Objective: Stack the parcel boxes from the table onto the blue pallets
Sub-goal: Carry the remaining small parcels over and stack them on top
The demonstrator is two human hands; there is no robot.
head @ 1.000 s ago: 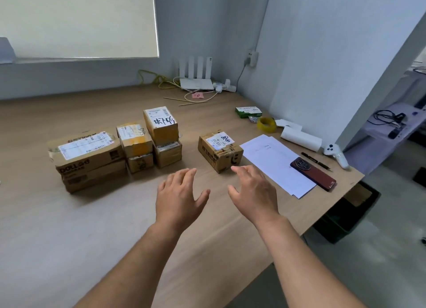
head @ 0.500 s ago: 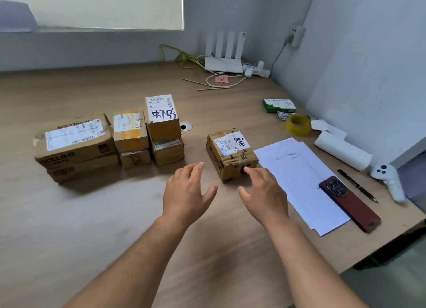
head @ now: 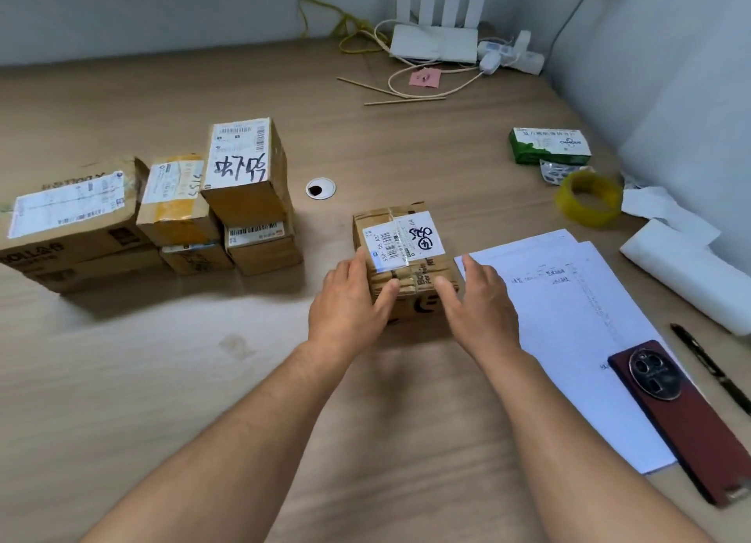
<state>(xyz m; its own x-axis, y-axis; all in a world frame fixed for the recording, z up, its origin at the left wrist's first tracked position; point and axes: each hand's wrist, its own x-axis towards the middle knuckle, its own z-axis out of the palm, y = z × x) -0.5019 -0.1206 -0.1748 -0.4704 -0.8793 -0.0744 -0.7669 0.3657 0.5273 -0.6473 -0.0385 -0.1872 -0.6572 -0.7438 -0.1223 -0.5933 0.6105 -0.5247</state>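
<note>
Your L hand [head: 349, 304] & R hand [head: 477, 304] flank the parcel box [head: 402, 241] on the table [head: 203, 400], fingers straight, thumbs on its near top edge, no clamp yet. Box sits dead ahead, long axis near-to-far, both hands equally close. Other parcels [head: 244, 168]: far left.

My left hand [head: 349, 302] and right hand [head: 479, 304] hid the near lower face of the small box [head: 402, 250], label print too small to read, router [head: 434, 43] antennas cropped at top, phone [head: 686, 420] and pen [head: 711, 370] clipped at right.
</note>
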